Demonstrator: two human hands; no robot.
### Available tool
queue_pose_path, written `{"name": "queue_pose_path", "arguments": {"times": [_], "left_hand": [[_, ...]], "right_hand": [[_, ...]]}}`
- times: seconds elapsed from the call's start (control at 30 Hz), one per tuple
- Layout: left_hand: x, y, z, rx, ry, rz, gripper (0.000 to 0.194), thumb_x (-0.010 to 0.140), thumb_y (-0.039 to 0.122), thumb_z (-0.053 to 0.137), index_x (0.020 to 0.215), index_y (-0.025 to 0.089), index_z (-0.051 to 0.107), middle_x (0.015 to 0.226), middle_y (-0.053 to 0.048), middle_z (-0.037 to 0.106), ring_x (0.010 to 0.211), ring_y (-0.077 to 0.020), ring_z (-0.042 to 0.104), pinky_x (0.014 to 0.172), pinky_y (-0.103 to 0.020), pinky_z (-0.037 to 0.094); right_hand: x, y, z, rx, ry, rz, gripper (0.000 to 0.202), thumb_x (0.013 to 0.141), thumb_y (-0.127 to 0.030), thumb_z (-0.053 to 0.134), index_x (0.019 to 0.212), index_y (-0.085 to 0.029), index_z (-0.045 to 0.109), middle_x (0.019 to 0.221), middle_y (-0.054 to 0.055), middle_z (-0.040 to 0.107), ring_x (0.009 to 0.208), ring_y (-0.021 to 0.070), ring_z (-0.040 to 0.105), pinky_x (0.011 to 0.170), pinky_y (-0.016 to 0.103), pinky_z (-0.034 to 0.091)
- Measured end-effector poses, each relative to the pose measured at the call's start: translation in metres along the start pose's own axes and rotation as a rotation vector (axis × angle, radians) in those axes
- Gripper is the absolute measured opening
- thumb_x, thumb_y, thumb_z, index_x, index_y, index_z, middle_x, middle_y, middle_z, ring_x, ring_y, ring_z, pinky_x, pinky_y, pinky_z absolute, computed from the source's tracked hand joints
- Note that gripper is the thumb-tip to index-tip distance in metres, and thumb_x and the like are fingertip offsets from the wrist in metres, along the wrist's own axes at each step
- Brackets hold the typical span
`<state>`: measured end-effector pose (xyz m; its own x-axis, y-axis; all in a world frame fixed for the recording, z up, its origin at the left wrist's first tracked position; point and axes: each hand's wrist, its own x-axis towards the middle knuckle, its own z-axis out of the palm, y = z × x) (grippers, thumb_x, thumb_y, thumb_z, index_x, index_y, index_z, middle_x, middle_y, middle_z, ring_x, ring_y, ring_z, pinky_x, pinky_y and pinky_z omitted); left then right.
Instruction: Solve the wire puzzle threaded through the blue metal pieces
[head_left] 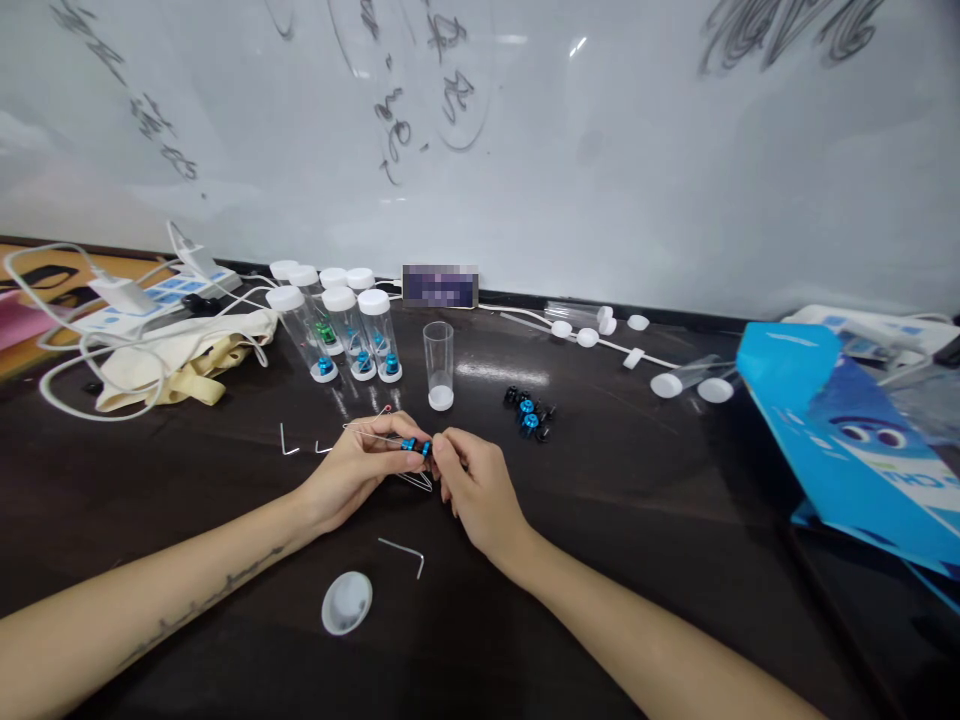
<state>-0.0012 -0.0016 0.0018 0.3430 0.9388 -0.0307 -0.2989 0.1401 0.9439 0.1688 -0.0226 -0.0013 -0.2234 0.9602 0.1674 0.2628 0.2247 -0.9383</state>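
Pinching the blue-and-black piece (416, 447) in my left grip (346, 478), I have it above the counter (615, 500), right where my two sets of fingertips meet. Its long axis runs roughly left to right, across the gap from one side to the other, and the left grip has most of its body — thumb in front, fingers behind. My right grip (480, 490) comes in at the piece's right end with thumb and fingers drawn together; they cover the spot, so I can't tell whether they have hold of anything. Some pale wire (416, 483) shows just under the piece.

Working outward, I count one uncapped tube (439, 360), standing upright beyond my fingers on its white base. Off to its right lie two blue parts (528, 407) among small black bits. There are three hex keys (405, 549) — two just beyond my left grip, one nearer to me. Near that last one sits one white lid (346, 603), hollow side up. Farther left stand seven capped tubes (388, 330), grouped together. One blue package (847, 430) lies to the far right.
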Motion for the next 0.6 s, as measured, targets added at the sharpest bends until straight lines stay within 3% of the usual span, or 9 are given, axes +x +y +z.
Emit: {"name": "queue_pose_path", "arguments": {"times": [0.1, 0.23, 0.37, 0.5, 0.6], "left_hand": [[0.0011, -0.0003, 0.0001, -0.011, 0.015, -0.005, 0.017, 0.066, 0.01, 0.083, 0.081, 0.016, 0.078, 0.081, 0.0, 0.065, 0.07, -0.0106, 0.066, 0.069, -0.018, 0.056], [0.0039, -0.0014, -0.0008, -0.032, 0.045, -0.016, 0.017, 0.067, 0.012, 0.083, 0.083, 0.015, 0.078, 0.079, -0.001, 0.068, 0.071, -0.0098, 0.065, 0.069, -0.016, 0.054], [0.004, -0.0014, -0.0014, -0.036, 0.054, -0.016, 0.017, 0.067, 0.012, 0.083, 0.083, 0.015, 0.078, 0.08, -0.001, 0.068, 0.072, -0.0097, 0.065, 0.068, -0.015, 0.053], [0.0014, 0.0, -0.0001, -0.031, 0.045, -0.012, 0.016, 0.067, 0.011, 0.083, 0.082, 0.015, 0.078, 0.081, -0.001, 0.067, 0.072, -0.0103, 0.065, 0.068, -0.016, 0.054], [-0.0001, 0.0008, 0.001, -0.02, 0.02, -0.008, 0.016, 0.067, 0.01, 0.082, 0.082, 0.015, 0.078, 0.081, 0.0, 0.065, 0.071, -0.0101, 0.065, 0.069, -0.017, 0.054]], "right_hand": [[-0.0001, -0.0003, 0.0007, 0.001, 0.014, -0.012, 0.035, 0.099, -0.037, 0.042, 0.069, -0.02, 0.048, 0.061, -0.004, 0.048, 0.046, 0.0085, 0.044, 0.043, 0.02, 0.033], [-0.0005, -0.0008, 0.0026, 0.02, 0.075, -0.048, 0.007, 0.09, -0.024, 0.054, 0.085, -0.021, 0.051, 0.079, -0.002, 0.053, 0.054, 0.009, 0.05, 0.046, 0.019, 0.037], [-0.0006, -0.0012, 0.0032, 0.034, 0.107, -0.079, 0.011, 0.083, -0.017, 0.057, 0.09, -0.022, 0.051, 0.089, -0.002, 0.052, 0.057, 0.0085, 0.05, 0.047, 0.019, 0.038], [-0.0004, -0.0018, 0.0019, 0.042, 0.08, -0.043, 0.006, 0.087, -0.022, 0.056, 0.086, -0.022, 0.051, 0.078, -0.003, 0.053, 0.054, 0.0096, 0.051, 0.047, 0.02, 0.038], [0.0001, -0.001, 0.0007, 0.018, 0.032, -0.005, 0.022, 0.095, -0.03, 0.048, 0.075, -0.021, 0.05, 0.064, -0.004, 0.051, 0.048, 0.0099, 0.048, 0.045, 0.02, 0.036]]}}
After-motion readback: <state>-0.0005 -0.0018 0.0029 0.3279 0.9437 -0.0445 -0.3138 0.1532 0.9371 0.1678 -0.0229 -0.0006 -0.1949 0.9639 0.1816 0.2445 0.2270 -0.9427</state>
